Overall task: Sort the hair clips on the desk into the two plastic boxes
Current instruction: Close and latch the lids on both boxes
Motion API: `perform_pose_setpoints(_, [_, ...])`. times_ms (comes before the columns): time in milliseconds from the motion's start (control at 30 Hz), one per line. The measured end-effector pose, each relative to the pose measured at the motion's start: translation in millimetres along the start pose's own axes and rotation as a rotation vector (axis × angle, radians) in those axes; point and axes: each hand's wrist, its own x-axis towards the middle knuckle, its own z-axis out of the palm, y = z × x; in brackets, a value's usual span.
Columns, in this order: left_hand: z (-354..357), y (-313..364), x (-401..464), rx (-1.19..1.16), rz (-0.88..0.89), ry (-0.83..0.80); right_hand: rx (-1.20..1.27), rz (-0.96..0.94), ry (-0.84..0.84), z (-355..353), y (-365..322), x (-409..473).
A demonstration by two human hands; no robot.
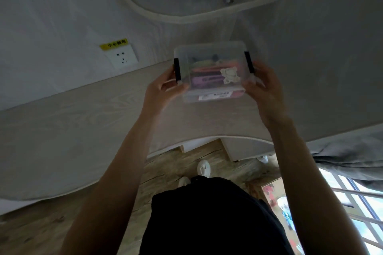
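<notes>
Nearest are the two forearms, reaching far over the desk (62, 122). The left hand (160, 89) grips the left end of the box (211, 72), fingers curled by its black latch (176, 69); the right hand (264, 89) grips the right end. The box is between them, long axis left-right, lid shut, clips (207, 78) inside. Both hands look equally near; I'd guess it gets set down next.

yellow sticker (113, 44) "小心触电", above socket (122, 57)

Both arms reach forward, left grip (163, 87) and right grip (263, 87) curled.
</notes>
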Motion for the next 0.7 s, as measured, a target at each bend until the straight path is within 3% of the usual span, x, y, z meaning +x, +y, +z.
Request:
perform_pose_setpoints(133, [8.2, -0.5, 42.9, -0.018, 0.008, 0.007, -0.056, -0.075, 0.011, 9.1, -3.2, 44.1])
perform_pose_setpoints(500, [16.9, -24.1, 80.0, 0.094, 0.065, 0.145, -0.195, 0.015, -0.006, 15.5, 23.9, 77.6])
perform_pose_setpoints(600, [21.8, -38.1, 72.5, 0.068, 0.037, 0.318, -0.193, 0.046, 0.177, 16.5, 32.4, 67.4])
perform_pose_setpoints(700, [21.7, -65.4, 65.4, -0.016, -0.152, 0.438, -0.490, -0.049, 0.276, 5.1, 51.4, 44.5])
